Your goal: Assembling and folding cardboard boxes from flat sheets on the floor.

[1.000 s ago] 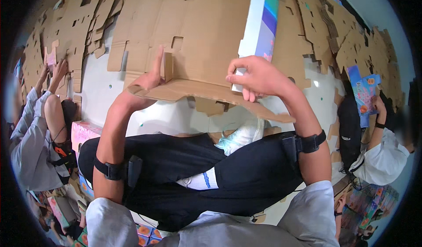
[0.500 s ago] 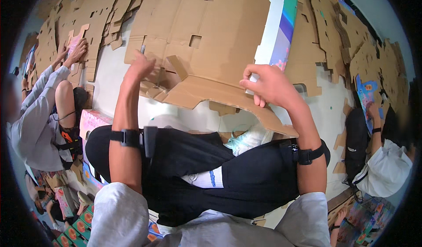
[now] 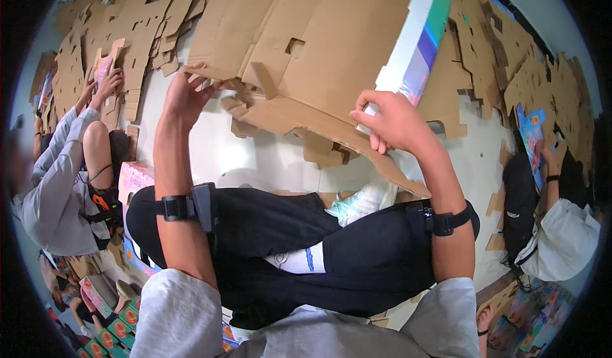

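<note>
One printed wall (image 3: pixel 417 47) up, opposite cardboard flap (image 3: pixel 215 73) not yet; left hand (image 3: pixel 185 97), fingers clamped on flap; right hand (image 3: pixel 394 122) curls at wall's end, can't tell if gripping.

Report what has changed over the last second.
The left hand moved outward from beside the small flap to the left edge of the cardboard, seemingly gripping it. The cardboard turned slightly clockwise. The right hand stayed by the near end of the patterned strip.
</note>
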### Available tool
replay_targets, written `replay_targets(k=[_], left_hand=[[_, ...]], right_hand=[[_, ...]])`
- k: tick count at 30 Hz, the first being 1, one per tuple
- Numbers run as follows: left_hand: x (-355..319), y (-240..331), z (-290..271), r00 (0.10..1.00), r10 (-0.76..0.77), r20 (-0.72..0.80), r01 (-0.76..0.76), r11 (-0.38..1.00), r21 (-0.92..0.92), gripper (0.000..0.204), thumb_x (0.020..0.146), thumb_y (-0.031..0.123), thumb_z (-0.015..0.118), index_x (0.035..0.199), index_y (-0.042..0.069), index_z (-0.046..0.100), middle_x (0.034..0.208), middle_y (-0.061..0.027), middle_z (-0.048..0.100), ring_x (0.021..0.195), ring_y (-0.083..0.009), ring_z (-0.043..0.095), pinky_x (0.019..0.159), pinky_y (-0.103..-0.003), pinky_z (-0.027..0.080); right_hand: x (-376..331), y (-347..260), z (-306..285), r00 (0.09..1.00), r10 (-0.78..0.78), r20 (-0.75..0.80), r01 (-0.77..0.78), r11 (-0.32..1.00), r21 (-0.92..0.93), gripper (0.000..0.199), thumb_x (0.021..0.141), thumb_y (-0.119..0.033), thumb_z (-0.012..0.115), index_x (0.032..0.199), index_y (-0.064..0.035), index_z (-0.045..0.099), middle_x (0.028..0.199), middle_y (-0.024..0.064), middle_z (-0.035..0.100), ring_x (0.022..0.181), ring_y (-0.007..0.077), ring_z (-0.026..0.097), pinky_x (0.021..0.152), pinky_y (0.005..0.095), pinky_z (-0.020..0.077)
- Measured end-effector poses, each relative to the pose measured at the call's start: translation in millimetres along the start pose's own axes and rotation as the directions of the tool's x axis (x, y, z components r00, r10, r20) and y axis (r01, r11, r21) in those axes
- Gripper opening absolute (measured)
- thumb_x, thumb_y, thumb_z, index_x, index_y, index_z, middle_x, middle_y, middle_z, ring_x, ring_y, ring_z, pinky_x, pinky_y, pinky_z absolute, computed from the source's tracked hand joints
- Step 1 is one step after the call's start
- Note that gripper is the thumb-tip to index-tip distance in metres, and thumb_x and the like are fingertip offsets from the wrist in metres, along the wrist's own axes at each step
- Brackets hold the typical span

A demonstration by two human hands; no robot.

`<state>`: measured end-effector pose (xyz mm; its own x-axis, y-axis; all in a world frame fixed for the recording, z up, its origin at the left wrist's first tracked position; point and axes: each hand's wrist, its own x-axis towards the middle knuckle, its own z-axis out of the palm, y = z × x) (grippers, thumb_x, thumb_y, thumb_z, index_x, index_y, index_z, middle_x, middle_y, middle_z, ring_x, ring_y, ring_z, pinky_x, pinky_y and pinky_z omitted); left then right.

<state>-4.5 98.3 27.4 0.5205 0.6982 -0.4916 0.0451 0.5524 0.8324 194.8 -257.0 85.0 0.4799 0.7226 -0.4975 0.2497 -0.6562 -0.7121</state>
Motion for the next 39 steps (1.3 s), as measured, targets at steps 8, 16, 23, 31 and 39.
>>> replay_targets(k=[8,16,23,31,39], left_hand=[[2.1,-5.7,17.7,0.972,0.071,0.225,-0.072,0.997,-0.003,0.053,0.097,0.011,0.062,0.148,0.002,0.050,0.154,-0.0195,0.045,0.136,-0.0281,0.050,0.118,-0.046,0.042],[-7.0,-5.4,39.1,0.881,0.459,0.114,-0.418,0.645,0.640,0.040,0.089,0.033,0.088,0.095,0.005,0.060,0.086,-0.0045,0.065,0.087,-0.0156,0.061,0.079,-0.031,0.051],[-73.3,-26.0,66.3,0.481,0.727,0.490,-0.749,0.050,0.661,0.030,0.091,0.015,0.083,0.109,0.003,0.061,0.084,-0.0210,0.070,0.075,-0.0372,0.070,0.067,-0.043,0.054],[-209.9,-24.6,63.8,0.361,0.570,0.738,-0.837,-0.150,0.526,0.013,0.076,-0.001,0.071,0.082,0.009,0.066,0.074,-0.0089,0.057,0.062,-0.0329,0.063,0.054,-0.044,0.050],[-327.8,10.8,36.3,0.383,0.175,0.907,-0.896,-0.166,0.411,0.015,0.076,0.014,0.074,0.078,0.011,0.060,0.074,-0.0052,0.054,0.057,-0.0256,0.063,0.050,-0.040,0.051]], right_hand=[[2.7,1.5,0.9,0.999,0.039,-0.025,-0.039,0.999,-0.018,0.022,0.102,-0.025,0.068,0.096,-0.0038,0.067,0.055,0.0047,0.066,0.044,0.0126,0.064,0.042,0.0286,0.0488],[5.8,10.1,9.5,0.998,0.051,0.025,-0.048,0.993,-0.109,0.022,0.101,-0.023,0.071,0.098,-0.0004,0.068,0.054,0.0065,0.065,0.043,0.0140,0.064,0.044,0.0294,0.0511],[-16.3,-1.2,-4.8,0.997,-0.073,-0.034,0.069,0.992,-0.106,0.029,0.100,-0.023,0.071,0.085,0.0017,0.069,0.057,0.0085,0.065,0.043,0.0165,0.066,0.044,0.0309,0.0516],[-103.4,-28.6,4.3,0.990,-0.114,0.078,0.097,0.977,0.190,0.030,0.100,-0.020,0.073,0.077,-0.0010,0.068,0.059,0.0029,0.062,0.044,0.0125,0.065,0.042,0.0287,0.0489],[-226.6,-68.0,33.3,0.944,-0.207,0.259,0.178,0.975,0.129,0.036,0.102,-0.036,0.069,0.084,-0.0057,0.074,0.054,0.0102,0.065,0.045,0.0213,0.069,0.057,0.0335,0.0593]])
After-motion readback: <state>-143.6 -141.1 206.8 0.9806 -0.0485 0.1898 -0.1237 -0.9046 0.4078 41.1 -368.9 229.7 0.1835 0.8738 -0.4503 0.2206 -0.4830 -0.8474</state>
